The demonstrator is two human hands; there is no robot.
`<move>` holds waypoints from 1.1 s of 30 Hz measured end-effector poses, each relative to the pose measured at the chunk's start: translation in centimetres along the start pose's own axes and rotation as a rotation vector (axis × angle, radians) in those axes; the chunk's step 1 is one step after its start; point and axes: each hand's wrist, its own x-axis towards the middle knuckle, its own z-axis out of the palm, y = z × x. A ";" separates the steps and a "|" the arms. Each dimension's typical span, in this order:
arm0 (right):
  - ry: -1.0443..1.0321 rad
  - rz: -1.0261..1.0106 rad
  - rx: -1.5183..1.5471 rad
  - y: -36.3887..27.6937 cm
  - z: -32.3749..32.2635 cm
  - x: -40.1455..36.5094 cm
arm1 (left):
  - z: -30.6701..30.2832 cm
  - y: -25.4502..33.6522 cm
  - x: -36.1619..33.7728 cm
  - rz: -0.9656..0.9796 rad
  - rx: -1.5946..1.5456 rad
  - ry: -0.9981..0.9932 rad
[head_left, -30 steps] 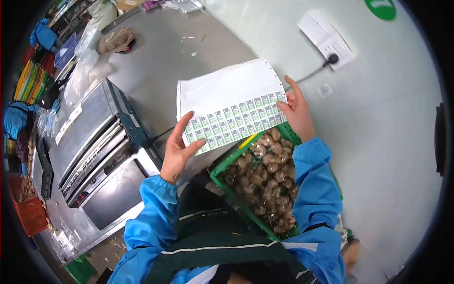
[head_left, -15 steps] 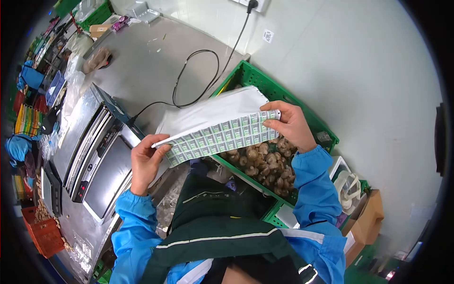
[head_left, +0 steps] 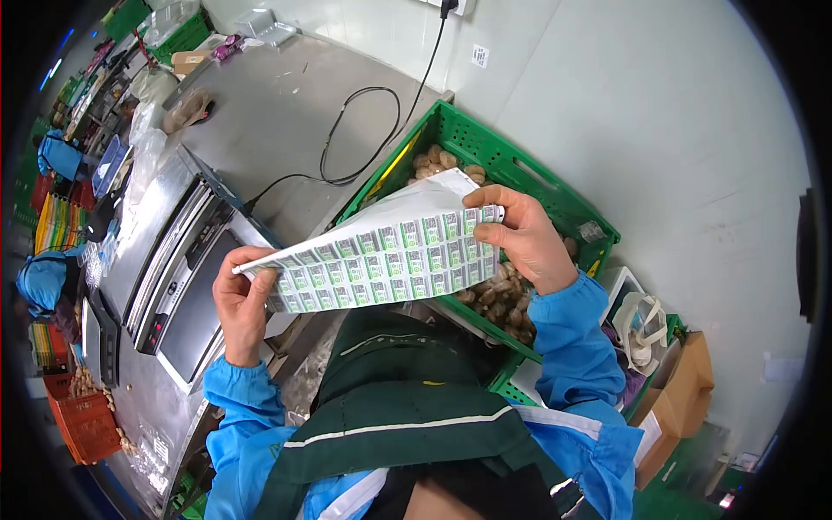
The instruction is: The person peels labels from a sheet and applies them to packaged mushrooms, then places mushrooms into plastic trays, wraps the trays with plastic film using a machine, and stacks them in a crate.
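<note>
Between my hands stretches a label sheet [head_left: 390, 264], printed with rows of small green-and-white labels, its white back folded behind. My left hand [head_left: 243, 303] pinches the left end between thumb and fingers. At the right end, my right hand [head_left: 524, 234] grips the top corner the same way. Below and behind the sheet stands a green crate [head_left: 546, 184] of brown mushrooms [head_left: 498, 299], partly hidden by the sheet and my right arm. Left of my left hand is a metal wrapping machine [head_left: 195, 303] with a dark flat plate.
A black cable [head_left: 325, 156] loops over the steel table [head_left: 260, 104] to a wall socket. An orange crate [head_left: 82, 425] sits at lower left. A cardboard box [head_left: 680, 407] and a white bag [head_left: 641, 329] stand at right. A person in blue [head_left: 43, 282] is at far left.
The sheet has tilted so more of its label face shows, and it now hangs nearer to me. My left hand has shifted slightly left and down. Both hands keep their grip.
</note>
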 end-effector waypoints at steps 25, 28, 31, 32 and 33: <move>-0.135 -0.409 -0.928 7.5 1.9 4.1 | -5.3 -5.4 -1.2 -0.377 0.268 0.132; 0.009 -0.119 -0.505 8.4 0.8 4.1 | -5.5 -6.2 -1.0 -0.407 0.194 0.132; -0.033 -0.015 -0.331 8.9 1.7 5.1 | -5.3 -6.2 -0.5 -0.431 0.216 0.072; -0.143 -0.036 -0.422 9.4 2.0 5.5 | -5.2 -6.3 -0.3 -0.437 0.216 0.067; -0.147 -0.038 -0.438 9.2 2.8 5.5 | -5.1 -6.4 -0.1 -0.439 0.203 0.051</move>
